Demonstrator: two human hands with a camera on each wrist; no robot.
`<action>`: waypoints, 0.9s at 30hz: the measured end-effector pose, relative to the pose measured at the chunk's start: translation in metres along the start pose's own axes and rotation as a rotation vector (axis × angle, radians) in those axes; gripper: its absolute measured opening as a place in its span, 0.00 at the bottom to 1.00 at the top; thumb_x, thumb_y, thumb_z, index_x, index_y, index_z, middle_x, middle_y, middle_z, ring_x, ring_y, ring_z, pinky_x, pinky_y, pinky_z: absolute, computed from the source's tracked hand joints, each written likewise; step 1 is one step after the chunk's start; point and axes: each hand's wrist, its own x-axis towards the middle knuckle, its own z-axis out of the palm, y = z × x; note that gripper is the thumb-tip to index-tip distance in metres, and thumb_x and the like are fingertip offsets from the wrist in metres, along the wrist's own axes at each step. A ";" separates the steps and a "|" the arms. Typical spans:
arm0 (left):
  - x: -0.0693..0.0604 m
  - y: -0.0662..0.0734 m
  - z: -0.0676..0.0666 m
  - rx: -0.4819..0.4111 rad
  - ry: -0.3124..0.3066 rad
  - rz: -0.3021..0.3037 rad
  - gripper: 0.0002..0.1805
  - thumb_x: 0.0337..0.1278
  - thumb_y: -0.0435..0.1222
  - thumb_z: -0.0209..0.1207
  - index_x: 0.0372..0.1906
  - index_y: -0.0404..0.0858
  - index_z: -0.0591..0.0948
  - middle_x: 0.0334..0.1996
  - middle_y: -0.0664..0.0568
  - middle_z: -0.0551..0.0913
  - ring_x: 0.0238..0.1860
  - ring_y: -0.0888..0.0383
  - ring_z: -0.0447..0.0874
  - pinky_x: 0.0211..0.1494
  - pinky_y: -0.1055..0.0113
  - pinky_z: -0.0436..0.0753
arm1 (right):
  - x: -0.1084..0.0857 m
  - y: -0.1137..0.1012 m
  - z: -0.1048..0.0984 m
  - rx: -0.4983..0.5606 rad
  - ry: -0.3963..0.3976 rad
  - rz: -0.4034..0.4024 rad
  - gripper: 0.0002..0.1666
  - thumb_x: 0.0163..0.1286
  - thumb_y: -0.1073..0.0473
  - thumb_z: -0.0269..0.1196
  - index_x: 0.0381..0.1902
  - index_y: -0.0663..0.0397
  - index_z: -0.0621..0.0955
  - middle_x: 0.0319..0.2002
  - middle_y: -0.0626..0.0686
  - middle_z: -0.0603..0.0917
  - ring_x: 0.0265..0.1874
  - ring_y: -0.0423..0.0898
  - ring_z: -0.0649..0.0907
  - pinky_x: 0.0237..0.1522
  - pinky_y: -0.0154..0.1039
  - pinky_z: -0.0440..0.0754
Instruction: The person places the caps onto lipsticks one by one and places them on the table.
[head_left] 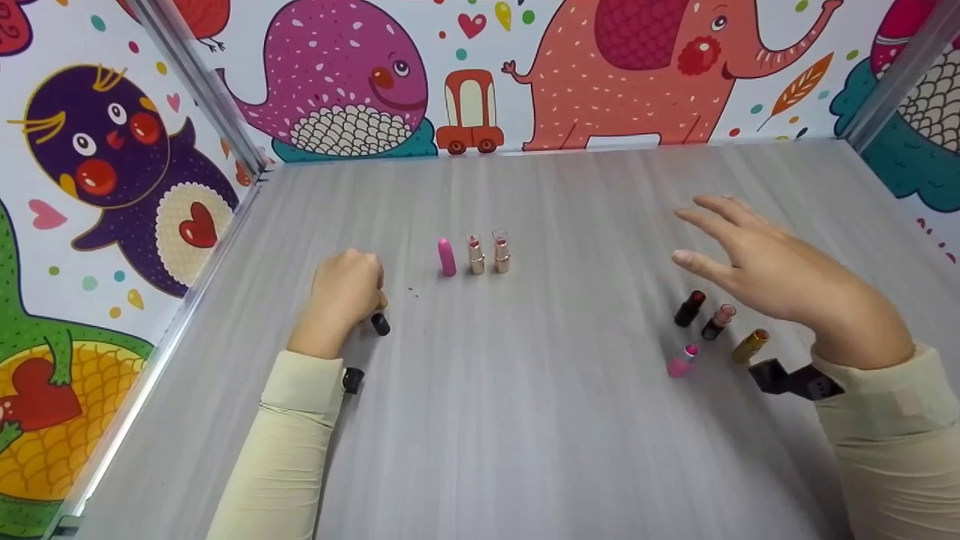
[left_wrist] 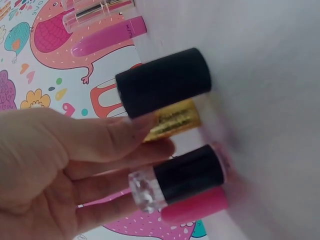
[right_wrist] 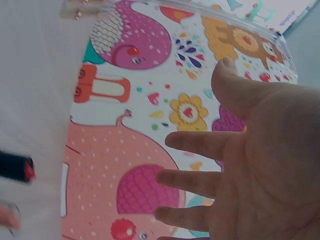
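Observation:
My left hand (head_left: 346, 296) is low over the table's left side. Its thumb and fingertips pinch a gold cap (left_wrist: 179, 120) in the left wrist view. A black cap (left_wrist: 165, 82) stands in front of the thumb; beyond the fingers are a black cap with a clear end (left_wrist: 189, 175) and a pink cap (left_wrist: 200, 206). My right hand (head_left: 784, 266) hovers with spread fingers and holds nothing. Near it stand uncapped lipsticks: a black one (head_left: 689, 309), a clear-and-black one (head_left: 718, 322), a gold one (head_left: 750, 348) and a pink one (head_left: 681, 363).
Toward the middle back of the grey table (head_left: 525, 420) stand a pink capped tube (head_left: 447, 257) and two rose-gold lipsticks (head_left: 476, 256), (head_left: 502, 253) with clear tops. Cartoon-printed panels border the back and sides. Small dark specks lie right of my left hand.

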 end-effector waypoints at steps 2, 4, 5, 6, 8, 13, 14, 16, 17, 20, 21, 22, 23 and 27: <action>0.000 0.000 0.001 -0.008 -0.001 -0.005 0.05 0.46 0.25 0.74 0.23 0.33 0.88 0.27 0.42 0.89 0.25 0.49 0.81 0.33 0.49 0.86 | -0.004 0.005 -0.003 0.003 -0.019 0.029 0.49 0.79 0.31 0.56 0.86 0.48 0.58 0.84 0.67 0.51 0.80 0.73 0.55 0.67 0.83 0.61; 0.000 0.001 0.002 -0.016 0.000 -0.006 0.04 0.46 0.25 0.74 0.26 0.32 0.89 0.30 0.41 0.90 0.28 0.46 0.85 0.36 0.47 0.88 | -0.007 0.012 -0.005 -0.005 -0.049 0.056 0.52 0.78 0.29 0.56 0.86 0.50 0.57 0.83 0.69 0.53 0.77 0.74 0.58 0.64 0.82 0.65; 0.000 0.001 0.003 -0.019 0.002 -0.005 0.03 0.46 0.24 0.74 0.27 0.32 0.89 0.30 0.40 0.90 0.28 0.45 0.86 0.36 0.47 0.88 | -0.010 0.015 -0.006 -0.010 -0.067 0.070 0.53 0.77 0.27 0.56 0.86 0.51 0.57 0.82 0.71 0.54 0.76 0.75 0.59 0.63 0.82 0.67; 0.000 0.002 0.004 -0.022 0.005 -0.004 0.03 0.47 0.24 0.74 0.27 0.31 0.90 0.30 0.40 0.90 0.29 0.45 0.86 0.37 0.47 0.88 | -0.011 0.019 -0.006 -0.017 -0.085 0.084 0.55 0.76 0.26 0.57 0.86 0.53 0.57 0.81 0.72 0.55 0.75 0.76 0.61 0.61 0.82 0.69; 0.000 0.002 0.005 -0.026 0.011 -0.002 0.03 0.46 0.24 0.74 0.27 0.31 0.90 0.30 0.40 0.90 0.29 0.44 0.87 0.37 0.47 0.88 | -0.015 0.027 -0.005 -0.031 -0.116 0.092 0.59 0.73 0.25 0.61 0.85 0.54 0.57 0.78 0.74 0.60 0.72 0.76 0.64 0.59 0.80 0.73; 0.000 0.003 0.005 -0.029 0.016 0.000 0.03 0.46 0.24 0.73 0.27 0.31 0.90 0.30 0.40 0.90 0.29 0.44 0.86 0.37 0.47 0.88 | -0.021 0.048 0.003 -0.057 -0.167 0.064 0.63 0.61 0.30 0.75 0.80 0.61 0.65 0.68 0.74 0.73 0.64 0.75 0.74 0.51 0.71 0.84; 0.000 0.003 0.005 -0.030 0.017 0.001 0.03 0.46 0.24 0.73 0.27 0.31 0.90 0.30 0.40 0.90 0.29 0.44 0.86 0.37 0.47 0.88 | -0.023 0.052 0.005 -0.061 -0.176 0.054 0.62 0.58 0.32 0.78 0.77 0.63 0.69 0.66 0.74 0.76 0.62 0.74 0.76 0.50 0.69 0.86; 0.000 0.003 0.004 -0.031 0.014 0.002 0.02 0.47 0.24 0.72 0.27 0.31 0.89 0.29 0.40 0.90 0.28 0.45 0.85 0.36 0.47 0.88 | -0.025 0.062 0.009 -0.058 -0.203 0.044 0.55 0.55 0.38 0.82 0.71 0.65 0.75 0.62 0.72 0.81 0.58 0.73 0.80 0.48 0.66 0.88; 0.000 0.003 0.004 -0.032 0.013 0.001 0.02 0.47 0.24 0.72 0.27 0.31 0.89 0.29 0.40 0.90 0.28 0.45 0.85 0.36 0.48 0.88 | -0.026 0.067 0.011 -0.049 -0.221 0.043 0.51 0.54 0.42 0.84 0.67 0.66 0.78 0.59 0.71 0.83 0.56 0.72 0.81 0.47 0.64 0.88; 0.000 0.002 0.003 -0.036 0.012 -0.002 0.02 0.47 0.24 0.72 0.27 0.31 0.89 0.29 0.40 0.90 0.27 0.46 0.83 0.36 0.48 0.87 | -0.025 0.082 0.015 0.003 -0.303 0.038 0.40 0.53 0.51 0.85 0.58 0.63 0.81 0.51 0.63 0.86 0.50 0.66 0.86 0.44 0.60 0.90; 0.000 0.002 0.002 -0.037 0.012 -0.004 0.02 0.48 0.24 0.72 0.27 0.31 0.89 0.29 0.40 0.90 0.27 0.46 0.83 0.36 0.48 0.87 | -0.024 0.086 0.016 0.037 -0.336 0.039 0.37 0.54 0.54 0.85 0.57 0.61 0.81 0.49 0.60 0.87 0.49 0.63 0.87 0.43 0.58 0.90; -0.001 0.001 0.002 -0.039 0.012 -0.007 0.02 0.48 0.24 0.72 0.27 0.31 0.89 0.29 0.40 0.90 0.27 0.46 0.83 0.36 0.48 0.87 | -0.022 0.090 0.018 0.072 -0.370 0.037 0.34 0.55 0.56 0.84 0.56 0.59 0.82 0.48 0.57 0.86 0.48 0.60 0.88 0.43 0.55 0.91; -0.001 0.000 0.001 -0.041 0.013 -0.010 0.02 0.48 0.24 0.73 0.28 0.31 0.89 0.29 0.40 0.90 0.28 0.46 0.84 0.37 0.47 0.88 | -0.019 0.093 0.020 0.108 -0.399 0.030 0.32 0.55 0.58 0.84 0.54 0.58 0.82 0.47 0.55 0.86 0.47 0.57 0.88 0.43 0.52 0.90; -0.002 0.000 0.000 -0.047 0.013 -0.011 0.03 0.47 0.23 0.72 0.29 0.30 0.89 0.30 0.39 0.90 0.30 0.44 0.86 0.38 0.47 0.88 | -0.012 0.099 0.026 0.223 -0.467 0.002 0.26 0.56 0.61 0.82 0.49 0.54 0.82 0.43 0.49 0.83 0.45 0.48 0.86 0.41 0.40 0.87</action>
